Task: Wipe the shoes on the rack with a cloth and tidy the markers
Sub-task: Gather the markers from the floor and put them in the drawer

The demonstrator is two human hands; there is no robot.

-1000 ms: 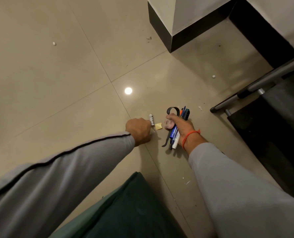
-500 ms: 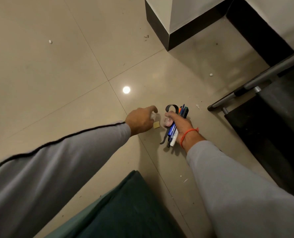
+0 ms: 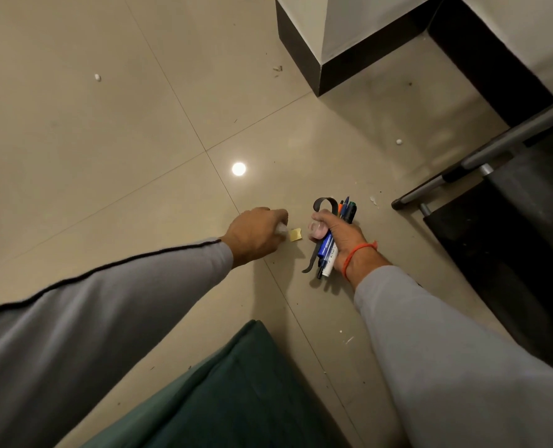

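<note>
Left hand (image 3: 255, 232) fingers curled on a small white piece, just left of marker bundle (image 3: 331, 240) gripped upright-ish in right hand (image 3: 339, 236).

paper scrap (image 3: 295, 235) on floor (image 3: 107, 140) btwn hands, markers (image 3: 328, 250) right of it, rack (image 3: 482, 156) far right

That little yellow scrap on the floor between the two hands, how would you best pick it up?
The yellow scrap looks thin and lies flat on the tile, so a fingertip pinch from above at its edges seems best. The right hand is full of markers; the left hand, right beside it, already holds something small and pale.
</note>
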